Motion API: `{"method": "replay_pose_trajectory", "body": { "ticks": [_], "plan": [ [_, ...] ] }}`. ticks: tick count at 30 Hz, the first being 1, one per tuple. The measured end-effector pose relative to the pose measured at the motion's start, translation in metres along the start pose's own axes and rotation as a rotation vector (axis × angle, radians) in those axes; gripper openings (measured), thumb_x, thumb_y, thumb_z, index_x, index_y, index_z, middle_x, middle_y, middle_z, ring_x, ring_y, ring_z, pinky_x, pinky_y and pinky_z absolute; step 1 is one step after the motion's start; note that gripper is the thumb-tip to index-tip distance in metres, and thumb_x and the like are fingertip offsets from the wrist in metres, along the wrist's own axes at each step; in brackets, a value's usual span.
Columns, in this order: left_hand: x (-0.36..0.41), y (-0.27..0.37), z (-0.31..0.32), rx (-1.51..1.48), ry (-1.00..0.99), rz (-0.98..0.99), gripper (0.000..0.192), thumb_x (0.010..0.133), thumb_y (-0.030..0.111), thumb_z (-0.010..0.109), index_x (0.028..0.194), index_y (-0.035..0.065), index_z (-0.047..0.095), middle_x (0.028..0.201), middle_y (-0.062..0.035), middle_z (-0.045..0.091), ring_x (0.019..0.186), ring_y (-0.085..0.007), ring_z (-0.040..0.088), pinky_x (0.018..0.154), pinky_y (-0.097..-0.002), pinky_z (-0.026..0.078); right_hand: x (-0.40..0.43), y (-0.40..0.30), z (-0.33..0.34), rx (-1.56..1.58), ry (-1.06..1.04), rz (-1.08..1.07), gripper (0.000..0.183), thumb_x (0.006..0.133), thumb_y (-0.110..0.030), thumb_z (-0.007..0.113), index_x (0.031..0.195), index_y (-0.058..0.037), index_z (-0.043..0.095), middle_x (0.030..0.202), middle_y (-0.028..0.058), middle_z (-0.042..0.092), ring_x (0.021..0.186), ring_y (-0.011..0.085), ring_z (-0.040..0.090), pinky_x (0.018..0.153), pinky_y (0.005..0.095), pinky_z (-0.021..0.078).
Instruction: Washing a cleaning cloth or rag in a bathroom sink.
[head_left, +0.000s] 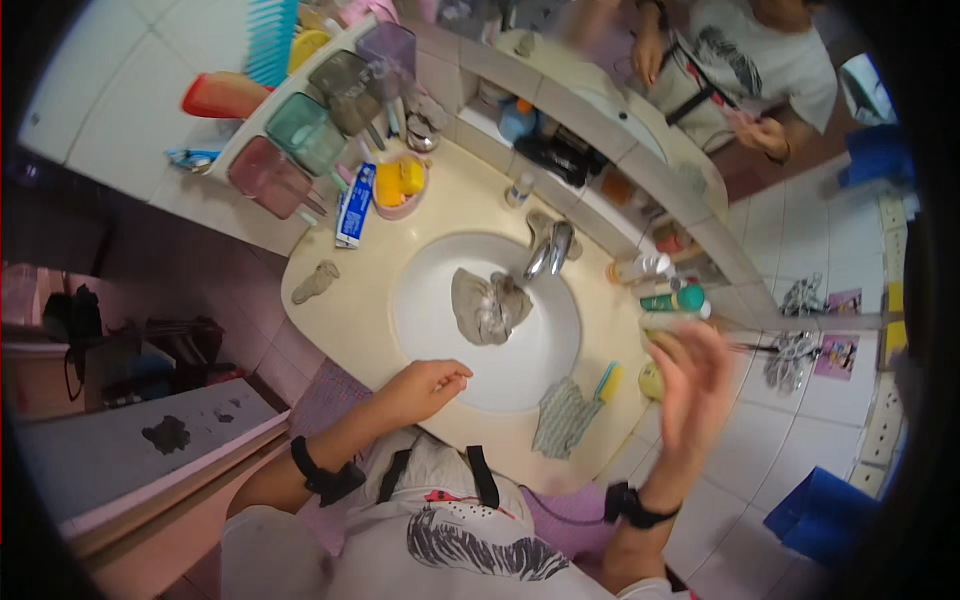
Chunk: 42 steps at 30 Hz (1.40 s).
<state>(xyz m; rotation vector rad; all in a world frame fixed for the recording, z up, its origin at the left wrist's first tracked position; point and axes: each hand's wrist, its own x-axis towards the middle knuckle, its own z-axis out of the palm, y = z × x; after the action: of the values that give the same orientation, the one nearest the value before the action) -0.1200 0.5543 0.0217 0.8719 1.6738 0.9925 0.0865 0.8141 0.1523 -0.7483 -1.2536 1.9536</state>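
A wet greyish-beige cloth (491, 307) with white foam on it lies bunched in the white washbasin (420, 337). My left hand (424, 386) hovers at the basin's near rim, fingers loosely curled with a gap to the thumb, holding nothing visible. Raised over the right side of the counter is my right hand (694, 382), motion-blurred, its thumb and fingers apart. Near it are a green-capped bottle (675, 298) and a yellow-green round container (651, 381). A patterned green-grey cloth (564, 420) rests on the right front counter, beside a yellow-and-blue brush (609, 381).
The chrome faucet (551, 247) stands behind the basin. On the cream counter (345, 330) are a small grey crumpled cloth (316, 282), a toothpaste tube (355, 204) and a pink soap dish (399, 210) with yellow soap. A cup rack (217, 169) borders the left; a mirror (720, 180) rises behind.
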Motion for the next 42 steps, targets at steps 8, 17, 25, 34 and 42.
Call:
{"method": "replay_pose_trajectory", "body": {
  "ticks": [8,17,25,34,42],
  "plan": [
    [0.097,-0.104,0.007,0.034,0.14,-0.071,0.022,0.094,0.011,0.058,0.109,-0.0025,0.065,0.093,-0.0097,0.071,0.086,-0.0152,0.065,0.08,-0.0275,0.05,0.148,0.155,0.017,-1.225,-0.25,-0.109,0.064,0.089,-0.034,0.068,0.136,0.0033,0.046,0.11,0.0282,0.062,0.093,0.0274,0.066,0.081,0.0345,0.0532],
    [0.199,-0.117,0.018,-0.977,0.179,-0.192,0.033,0.098,0.016,0.053,0.121,-0.0077,0.055,0.12,-0.0163,0.061,0.111,-0.0238,0.06,0.097,-0.0326,0.049,0.164,0.2,0.019,-1.47,-0.178,0.13,0.07,0.079,-0.017,0.064,0.143,-0.0035,0.041,0.103,0.028,0.066,0.096,0.0408,0.065,0.087,0.0438,0.0505],
    [0.282,-0.097,0.025,-1.183,-0.168,-0.313,0.032,0.102,0.02,0.043,0.117,-0.006,0.054,0.11,-0.0165,0.061,0.101,-0.0263,0.061,0.094,-0.0378,0.05,0.195,0.187,0.002,-1.396,-0.277,0.005,0.063,0.076,-0.019,0.073,0.133,-0.0044,0.054,0.121,0.0226,0.063,0.111,0.0355,0.062,0.095,0.038,0.0472],
    [0.256,-0.123,0.016,-0.822,-0.494,-0.516,0.027,0.102,0.02,0.043,0.108,-0.0024,0.057,0.088,-0.0112,0.064,0.081,-0.0233,0.064,0.085,-0.0361,0.054,0.198,0.181,0.014,-1.497,-0.248,0.127,0.056,0.082,-0.029,0.07,0.131,-0.0058,0.056,0.118,0.0186,0.066,0.108,0.0344,0.063,0.094,0.0395,0.0485],
    [0.29,-0.101,0.008,-0.786,-0.341,-0.418,0.028,0.101,0.02,0.044,0.108,-0.0039,0.057,0.093,-0.0146,0.066,0.085,-0.0251,0.068,0.086,-0.0375,0.056,0.196,0.187,0.017,-1.479,-0.222,0.093,0.053,0.084,-0.029,0.068,0.13,-0.0066,0.057,0.113,0.0184,0.067,0.104,0.0354,0.064,0.092,0.0412,0.0495]
  ]
}}
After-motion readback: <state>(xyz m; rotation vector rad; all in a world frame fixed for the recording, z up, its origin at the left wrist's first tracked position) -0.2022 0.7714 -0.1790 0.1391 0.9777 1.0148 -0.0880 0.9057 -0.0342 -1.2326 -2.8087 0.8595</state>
